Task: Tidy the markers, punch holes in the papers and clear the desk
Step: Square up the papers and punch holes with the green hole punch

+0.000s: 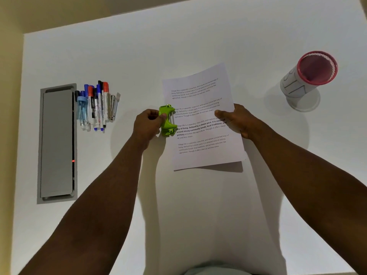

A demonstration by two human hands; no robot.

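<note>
My left hand (148,124) grips a green hole punch (167,121) against the left edge of a printed sheet of paper (200,116). My right hand (236,120) pinches the sheet's right edge, thumb on top, holding it lifted above the white desk (198,46). More paper seems to lie under it at the lower edge. A bunch of markers (95,106) with blue, red and black caps lies on the desk to the left. A pink mesh pen cup (309,76) stands at the far right.
A grey cable hatch (56,143) with a small red light is set into the desk at the left, next to the markers. A metal stapler remover or clip (113,106) lies by the markers. A yellowish wall borders the desk's left and far sides.
</note>
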